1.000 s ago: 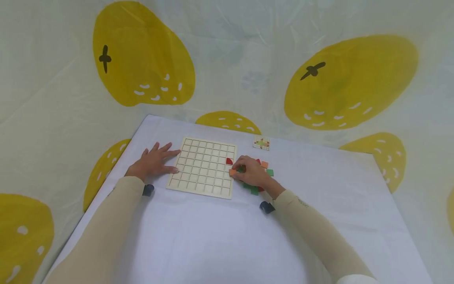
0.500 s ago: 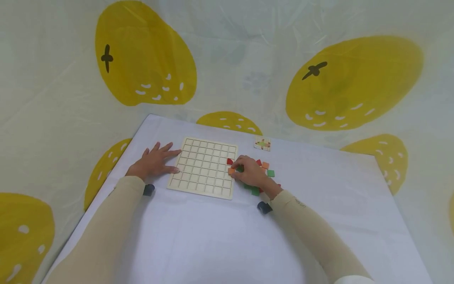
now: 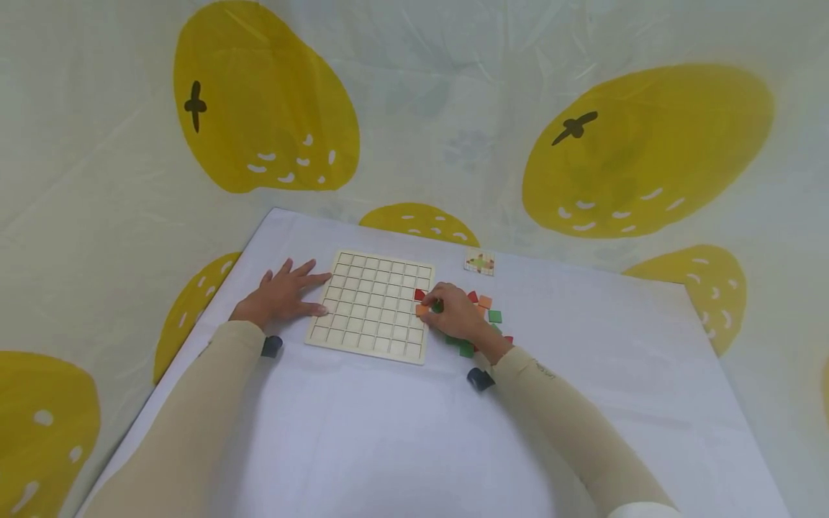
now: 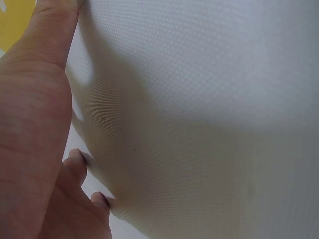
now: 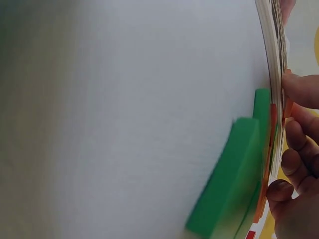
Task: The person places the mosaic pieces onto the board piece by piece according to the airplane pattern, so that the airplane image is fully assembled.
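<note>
A pale wooden grid board [image 3: 367, 305] lies on the white table. My left hand [image 3: 280, 296] rests with spread, straight fingers at its left edge; the left wrist view shows those fingers against the white cloth. At the board's right side, my right hand [image 3: 455, 314] pinches an orange tile [image 3: 422, 310] between thumb and fingers, low over a grid square. Just beyond that tile sits a red tile [image 3: 419, 294], close against it. In the right wrist view the orange tile [image 5: 288, 99] shows at the board's edge under the thumb. Part of the tile pile is hidden beneath my right hand.
Several loose tiles lie right of the board, among them a green tile [image 3: 495, 316] and an orange square [image 3: 485, 302]. A small pattern card [image 3: 479, 262] is near the table's far edge. Fruit-printed cloth [image 3: 414, 144] hangs behind.
My right hand has shifted the orange tile slightly left and away from me, closer to the red tile. My left hand stays at the board's edge.
</note>
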Demonstrator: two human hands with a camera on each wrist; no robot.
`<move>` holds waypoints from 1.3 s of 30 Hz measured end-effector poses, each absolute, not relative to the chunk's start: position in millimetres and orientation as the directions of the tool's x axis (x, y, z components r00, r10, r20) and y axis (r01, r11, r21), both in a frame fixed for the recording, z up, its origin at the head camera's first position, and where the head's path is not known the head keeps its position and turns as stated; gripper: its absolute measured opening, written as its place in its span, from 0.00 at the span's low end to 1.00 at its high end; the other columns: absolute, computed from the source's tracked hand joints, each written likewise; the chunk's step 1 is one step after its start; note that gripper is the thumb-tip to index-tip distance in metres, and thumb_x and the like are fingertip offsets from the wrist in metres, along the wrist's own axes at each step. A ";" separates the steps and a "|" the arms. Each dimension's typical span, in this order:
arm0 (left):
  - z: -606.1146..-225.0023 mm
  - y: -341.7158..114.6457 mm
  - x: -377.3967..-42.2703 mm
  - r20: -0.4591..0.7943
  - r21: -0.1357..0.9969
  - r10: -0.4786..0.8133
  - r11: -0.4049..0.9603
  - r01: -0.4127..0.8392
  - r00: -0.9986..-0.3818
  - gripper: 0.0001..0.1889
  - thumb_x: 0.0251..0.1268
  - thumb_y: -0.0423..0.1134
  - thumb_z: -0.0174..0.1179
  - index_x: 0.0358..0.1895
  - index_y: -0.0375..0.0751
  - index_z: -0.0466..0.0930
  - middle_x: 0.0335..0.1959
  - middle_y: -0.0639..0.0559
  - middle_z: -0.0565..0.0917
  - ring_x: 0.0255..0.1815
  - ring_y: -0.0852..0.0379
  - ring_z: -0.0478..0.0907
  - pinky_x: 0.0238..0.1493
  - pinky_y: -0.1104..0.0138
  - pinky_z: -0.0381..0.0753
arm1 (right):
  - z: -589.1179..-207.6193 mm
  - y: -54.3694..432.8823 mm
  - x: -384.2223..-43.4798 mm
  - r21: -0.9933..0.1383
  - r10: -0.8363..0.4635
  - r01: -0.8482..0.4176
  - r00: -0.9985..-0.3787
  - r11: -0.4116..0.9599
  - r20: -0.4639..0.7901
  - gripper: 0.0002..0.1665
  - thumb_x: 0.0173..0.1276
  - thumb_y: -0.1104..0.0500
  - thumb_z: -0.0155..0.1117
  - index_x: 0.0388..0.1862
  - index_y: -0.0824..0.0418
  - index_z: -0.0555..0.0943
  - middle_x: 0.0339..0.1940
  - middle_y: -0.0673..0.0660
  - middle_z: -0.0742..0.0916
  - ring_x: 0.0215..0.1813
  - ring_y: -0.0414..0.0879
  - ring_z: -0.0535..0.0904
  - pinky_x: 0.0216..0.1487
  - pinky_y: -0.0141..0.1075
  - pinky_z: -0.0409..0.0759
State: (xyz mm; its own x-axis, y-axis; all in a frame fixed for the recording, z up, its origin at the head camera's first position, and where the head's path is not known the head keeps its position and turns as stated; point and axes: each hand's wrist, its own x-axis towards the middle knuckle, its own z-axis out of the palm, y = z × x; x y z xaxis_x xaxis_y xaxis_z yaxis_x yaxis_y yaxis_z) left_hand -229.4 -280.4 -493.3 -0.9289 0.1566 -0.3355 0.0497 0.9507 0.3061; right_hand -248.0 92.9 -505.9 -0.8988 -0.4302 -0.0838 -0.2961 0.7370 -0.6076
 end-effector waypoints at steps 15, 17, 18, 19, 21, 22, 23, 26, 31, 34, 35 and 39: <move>-493.4 -281.7 -229.3 -0.319 0.315 0.176 0.946 0.071 -0.931 0.47 0.61 0.71 0.65 0.83 0.70 0.57 0.89 0.47 0.46 0.87 0.29 0.30 0.80 0.27 0.32 | -505.8 89.6 -249.1 -0.609 -0.420 -0.302 -0.906 0.734 -0.058 0.18 0.68 0.54 0.75 0.52 0.60 0.89 0.47 0.54 0.86 0.50 0.50 0.77 0.56 0.42 0.80; -494.3 -282.0 -229.9 -0.321 0.317 0.176 0.946 0.070 -0.931 0.47 0.60 0.72 0.64 0.82 0.70 0.57 0.89 0.47 0.46 0.87 0.29 0.30 0.80 0.27 0.32 | -506.3 88.9 -249.4 -0.607 -0.413 -0.296 -0.909 0.737 -0.058 0.18 0.67 0.53 0.75 0.52 0.60 0.89 0.47 0.54 0.86 0.50 0.50 0.77 0.55 0.41 0.80; -494.7 -282.2 -230.2 -0.322 0.315 0.174 0.947 0.068 -0.930 0.48 0.60 0.72 0.65 0.82 0.70 0.57 0.89 0.47 0.46 0.87 0.29 0.30 0.80 0.27 0.32 | -506.6 88.6 -249.5 -0.606 -0.410 -0.294 -0.910 0.739 -0.058 0.18 0.67 0.53 0.75 0.52 0.60 0.89 0.47 0.54 0.86 0.49 0.50 0.77 0.55 0.41 0.80; -495.0 -282.1 -230.5 -0.325 0.315 0.173 0.947 0.066 -0.930 0.48 0.60 0.72 0.65 0.82 0.70 0.57 0.89 0.47 0.46 0.87 0.29 0.30 0.80 0.27 0.32 | -507.0 88.3 -249.7 -0.605 -0.407 -0.293 -0.912 0.741 -0.058 0.18 0.67 0.53 0.76 0.52 0.60 0.89 0.47 0.54 0.86 0.49 0.50 0.77 0.54 0.41 0.80; -495.5 -281.9 -230.8 -0.329 0.317 0.164 0.947 0.055 -0.930 0.48 0.59 0.72 0.65 0.82 0.70 0.57 0.89 0.48 0.46 0.88 0.30 0.30 0.80 0.27 0.32 | -507.5 87.6 -249.9 -0.601 -0.402 -0.289 -0.914 0.745 -0.058 0.18 0.67 0.52 0.76 0.52 0.59 0.89 0.46 0.53 0.86 0.48 0.50 0.77 0.53 0.40 0.80; -495.5 -281.7 -230.8 -0.331 0.317 0.160 0.947 0.050 -0.930 0.48 0.59 0.72 0.65 0.82 0.71 0.57 0.89 0.48 0.46 0.88 0.30 0.30 0.81 0.27 0.32 | -507.6 87.1 -250.0 -0.602 -0.400 -0.288 -0.915 0.745 -0.057 0.18 0.67 0.52 0.76 0.52 0.59 0.89 0.46 0.53 0.86 0.48 0.50 0.77 0.53 0.40 0.80; -495.3 -281.3 -230.5 -0.332 0.317 0.156 0.947 0.046 -0.930 0.48 0.59 0.72 0.66 0.82 0.71 0.58 0.89 0.48 0.46 0.88 0.30 0.30 0.81 0.27 0.32 | -507.7 86.8 -250.2 -0.600 -0.400 -0.289 -0.915 0.746 -0.058 0.18 0.67 0.52 0.76 0.52 0.59 0.89 0.46 0.53 0.86 0.48 0.50 0.77 0.52 0.40 0.80; -494.5 -280.9 -229.0 -0.329 0.323 0.152 0.945 0.040 -0.932 0.48 0.59 0.71 0.66 0.82 0.70 0.58 0.89 0.48 0.46 0.88 0.30 0.30 0.81 0.28 0.32 | -508.6 85.7 -250.5 -0.595 -0.395 -0.287 -0.917 0.751 -0.056 0.18 0.67 0.52 0.76 0.52 0.59 0.89 0.45 0.53 0.86 0.47 0.49 0.77 0.51 0.39 0.79; -494.2 -281.4 -227.5 -0.331 0.322 0.154 0.946 0.042 -0.931 0.48 0.59 0.72 0.65 0.82 0.70 0.58 0.89 0.48 0.45 0.88 0.31 0.30 0.81 0.28 0.31 | -508.5 83.1 -250.2 -0.581 -0.376 -0.275 -0.925 0.766 -0.058 0.18 0.66 0.52 0.77 0.52 0.59 0.89 0.44 0.52 0.86 0.47 0.50 0.76 0.51 0.38 0.79; -494.7 -281.8 -227.9 -0.330 0.323 0.157 0.945 0.044 -0.931 0.48 0.59 0.72 0.65 0.82 0.69 0.57 0.89 0.48 0.45 0.88 0.31 0.30 0.81 0.28 0.31 | -508.2 82.5 -250.2 -0.575 -0.373 -0.273 -0.926 0.771 -0.061 0.18 0.66 0.52 0.77 0.52 0.58 0.89 0.44 0.52 0.86 0.47 0.49 0.77 0.50 0.38 0.79; -495.3 -282.2 -228.1 -0.327 0.324 0.158 0.945 0.047 -0.932 0.48 0.59 0.72 0.65 0.82 0.69 0.58 0.89 0.48 0.45 0.88 0.31 0.30 0.81 0.28 0.31 | -508.3 82.4 -250.3 -0.576 -0.374 -0.274 -0.926 0.770 -0.059 0.18 0.66 0.52 0.76 0.52 0.59 0.89 0.44 0.52 0.86 0.47 0.49 0.76 0.50 0.38 0.79; -494.6 -282.1 -227.8 -0.321 0.315 0.161 0.947 0.055 -0.933 0.47 0.61 0.72 0.64 0.82 0.69 0.57 0.89 0.47 0.45 0.88 0.30 0.30 0.81 0.28 0.32 | -507.3 81.9 -250.4 -0.573 -0.377 -0.277 -0.924 0.771 -0.061 0.19 0.67 0.52 0.76 0.53 0.59 0.89 0.44 0.52 0.86 0.47 0.49 0.76 0.50 0.39 0.78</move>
State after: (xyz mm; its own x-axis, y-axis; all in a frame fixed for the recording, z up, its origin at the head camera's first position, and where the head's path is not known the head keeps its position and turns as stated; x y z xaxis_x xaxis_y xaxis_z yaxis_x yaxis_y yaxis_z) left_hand -227.8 -282.1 -494.6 -0.9333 0.1611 -0.3209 0.0552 0.9475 0.3151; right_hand -250.4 81.9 -507.3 -0.9240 -0.3774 -0.0607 -0.2773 0.7711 -0.5732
